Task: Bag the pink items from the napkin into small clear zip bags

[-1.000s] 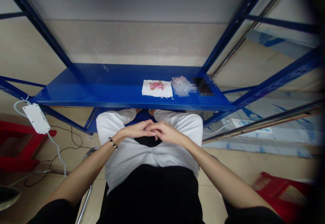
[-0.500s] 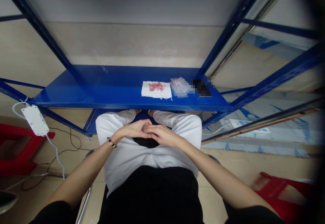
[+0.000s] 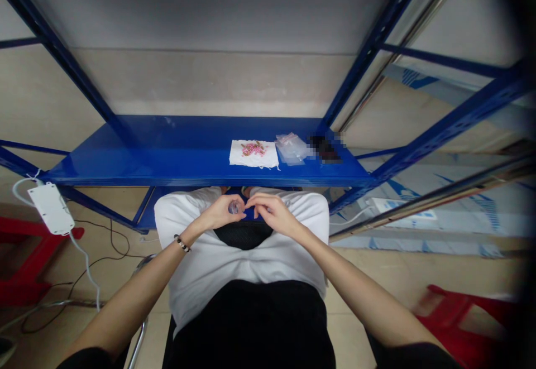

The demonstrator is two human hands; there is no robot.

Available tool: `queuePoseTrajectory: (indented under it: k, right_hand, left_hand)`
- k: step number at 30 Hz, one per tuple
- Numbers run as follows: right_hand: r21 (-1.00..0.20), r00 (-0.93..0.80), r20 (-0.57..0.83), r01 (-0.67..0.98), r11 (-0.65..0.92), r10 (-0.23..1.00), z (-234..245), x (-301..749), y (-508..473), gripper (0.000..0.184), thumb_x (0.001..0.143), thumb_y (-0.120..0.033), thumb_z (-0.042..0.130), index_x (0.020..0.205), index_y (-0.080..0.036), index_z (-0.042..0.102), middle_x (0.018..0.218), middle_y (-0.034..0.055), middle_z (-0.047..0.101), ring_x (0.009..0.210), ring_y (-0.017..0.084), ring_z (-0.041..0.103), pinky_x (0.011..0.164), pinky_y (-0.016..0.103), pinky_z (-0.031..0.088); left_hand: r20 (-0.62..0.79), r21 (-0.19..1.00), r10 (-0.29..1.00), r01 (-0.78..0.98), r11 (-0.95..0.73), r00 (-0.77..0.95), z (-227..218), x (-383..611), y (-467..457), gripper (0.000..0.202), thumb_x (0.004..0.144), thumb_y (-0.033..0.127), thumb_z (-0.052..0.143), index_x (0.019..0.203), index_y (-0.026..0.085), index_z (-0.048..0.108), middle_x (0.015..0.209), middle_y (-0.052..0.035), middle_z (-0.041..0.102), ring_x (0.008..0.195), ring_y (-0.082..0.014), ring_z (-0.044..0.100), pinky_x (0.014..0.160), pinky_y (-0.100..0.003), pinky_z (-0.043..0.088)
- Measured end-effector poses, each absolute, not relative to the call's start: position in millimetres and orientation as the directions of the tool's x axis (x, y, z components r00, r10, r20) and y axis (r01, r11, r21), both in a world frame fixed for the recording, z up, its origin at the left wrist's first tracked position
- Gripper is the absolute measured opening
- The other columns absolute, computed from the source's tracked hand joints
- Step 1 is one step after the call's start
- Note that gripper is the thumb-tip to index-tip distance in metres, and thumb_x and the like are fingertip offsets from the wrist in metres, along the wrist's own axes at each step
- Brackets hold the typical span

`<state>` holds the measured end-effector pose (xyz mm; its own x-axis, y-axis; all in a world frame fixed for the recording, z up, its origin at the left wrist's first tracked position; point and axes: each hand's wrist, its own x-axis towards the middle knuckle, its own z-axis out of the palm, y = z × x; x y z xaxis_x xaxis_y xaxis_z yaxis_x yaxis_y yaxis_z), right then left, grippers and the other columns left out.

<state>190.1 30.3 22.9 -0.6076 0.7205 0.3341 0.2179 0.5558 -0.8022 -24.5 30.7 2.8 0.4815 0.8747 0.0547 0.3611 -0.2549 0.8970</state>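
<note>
Above my lap, my left hand (image 3: 223, 211) is closed around a small clear round container (image 3: 236, 207), which looks like a little plastic jar. Its contents are too small to make out. Just to its right hovers my right hand (image 3: 271, 214), with fingers bent and drawn together near the container's opening. Whether anything tiny is between those fingertips cannot be seen. On the blue shelf beyond my knees lies a white cloth pouch (image 3: 239, 160) with a pile of pink and brownish small pieces (image 3: 254, 148) on it.
Clear zip bags (image 3: 292, 148) and a dark pixelated item (image 3: 326, 149) lie right of the pouch on the blue shelf (image 3: 167, 151). A white power strip (image 3: 51, 208) hangs at the left post. Red stools (image 3: 31, 263) stand at both sides, and cables cross the floor.
My right hand has drawn back to the right from my left hand, uncovering the clear container. The whole view has shifted slightly down and left.
</note>
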Motion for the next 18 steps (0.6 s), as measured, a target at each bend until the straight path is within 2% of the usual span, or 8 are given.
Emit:
queuePoseTrajectory:
  k: [4, 9, 13, 18]
  right_hand:
    - [-0.786, -0.362, 0.444, 0.282, 0.550, 0.820, 22, 204, 47, 0.036, 0.085, -0.004, 0.039, 0.095, -0.019, 0.070, 0.091, 0.0043, 0.066, 0.065, 0.012, 0.061, 0.062, 0.024, 0.048]
    - [-0.637, -0.145, 0.538, 0.575, 0.513, 0.831, 36, 223, 97, 0.031, 0.089, -0.012, 0.044, 0.107, -0.019, 0.068, 0.095, 0.0056, 0.069, 0.070, 0.015, 0.062, 0.072, 0.028, 0.049]
    - [-0.464, -0.206, 0.467, 0.771, 0.437, 0.860, 54, 226, 145, 0.025, 0.089, -0.016, 0.051, 0.104, -0.019, 0.071, 0.103, 0.0079, 0.071, 0.078, 0.018, 0.063, 0.076, 0.029, 0.047]
    - [-0.256, -0.383, 0.248, 0.860, 0.442, 0.890, 65, 213, 185, 0.023, 0.092, -0.021, 0.054, 0.106, -0.021, 0.072, 0.111, 0.0097, 0.070, 0.102, 0.023, 0.064, 0.084, 0.028, 0.045]
  left_hand:
    - [0.068, 0.963, 0.919, 0.217, -0.163, 0.389, 6, -21, 31, 0.029, 0.078, 0.037, 0.072, 0.093, 0.013, 0.067, 0.082, -0.0055, 0.069, 0.073, -0.0146, 0.060, 0.071, -0.026, 0.045]
    - [0.026, 0.999, 0.933, -0.040, -0.013, 0.359, 9, -15, 26, 0.037, 0.084, 0.045, 0.067, 0.099, 0.011, 0.066, 0.082, -0.0108, 0.071, 0.079, -0.0197, 0.066, 0.071, -0.029, 0.049]
    - [-0.004, 0.958, 0.936, -0.268, 0.104, 0.352, 10, -11, 22, 0.037, 0.089, 0.047, 0.060, 0.097, 0.011, 0.063, 0.079, -0.0112, 0.070, 0.076, -0.0193, 0.066, 0.066, -0.027, 0.049]
    - [-0.110, 0.794, 0.933, -0.534, 0.290, 0.344, 10, -10, 19, 0.036, 0.086, 0.048, 0.063, 0.097, 0.014, 0.061, 0.076, -0.0057, 0.066, 0.068, -0.0173, 0.065, 0.060, -0.027, 0.050]
